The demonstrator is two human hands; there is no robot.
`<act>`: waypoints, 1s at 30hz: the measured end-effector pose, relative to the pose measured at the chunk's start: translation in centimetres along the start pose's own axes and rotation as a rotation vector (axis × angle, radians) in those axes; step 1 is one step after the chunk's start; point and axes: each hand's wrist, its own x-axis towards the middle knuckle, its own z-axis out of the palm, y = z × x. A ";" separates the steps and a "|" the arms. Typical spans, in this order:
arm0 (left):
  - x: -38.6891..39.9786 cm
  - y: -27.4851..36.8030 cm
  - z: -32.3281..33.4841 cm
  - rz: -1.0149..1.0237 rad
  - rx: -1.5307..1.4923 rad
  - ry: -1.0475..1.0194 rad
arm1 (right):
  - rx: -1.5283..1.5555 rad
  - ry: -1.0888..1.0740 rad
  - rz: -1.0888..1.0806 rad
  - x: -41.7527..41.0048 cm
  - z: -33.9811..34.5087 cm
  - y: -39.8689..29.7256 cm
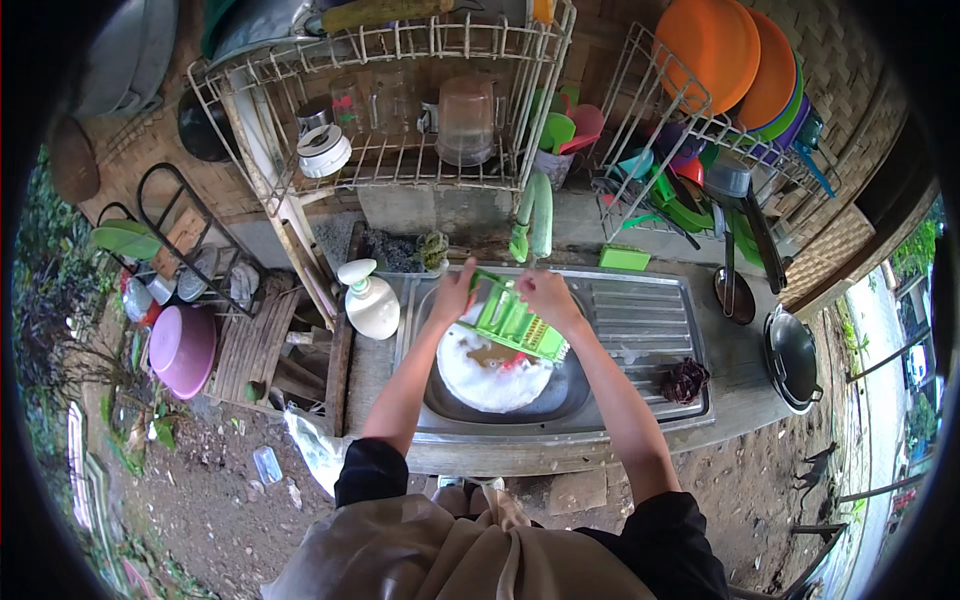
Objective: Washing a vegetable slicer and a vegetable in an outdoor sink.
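A green slotted plastic utensil (pixel 517 313), perhaps a grater or slicer, is tilted above the sink. My left hand (pixel 452 295) grips its left end, thumb pointing up. Curled fingers of my right hand (pixel 544 297) lie against its upper right part; whether they hold anything is hidden. Below it, a round basin of white suds (pixel 491 381) stands in the steel sink bowl (pixel 566 401). A red thing (pixel 516 361) shows partly at the suds, under the utensil. The tap with a pale green hose (pixel 541 217) hangs just beyond my right hand.
A white pump bottle (pixel 373 309) stands left of the sink. The ribbed drainboard (pixel 637 315) carries a dark crumpled scrubber (pixel 685 380). A green sponge (pixel 624 258) lies behind it; a black wok (pixel 793 356) sits far right. Wire racks (pixel 442 180) with glasses hang ahead.
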 end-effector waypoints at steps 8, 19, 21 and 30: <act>2.5 4.5 5.7 0.027 0.362 -0.215 | 0.099 0.165 -0.072 0.9 -1.4 1.1; -1.4 7.4 7.1 0.245 0.738 -0.091 | -0.201 0.154 -0.239 1.9 -3.6 4.3; -2.2 7.6 6.1 0.254 0.737 -0.058 | -0.246 0.062 -0.312 2.7 -2.1 5.5; -4.6 7.1 2.4 0.110 0.664 -0.036 | -2.013 0.514 -0.954 9.1 5.3 14.1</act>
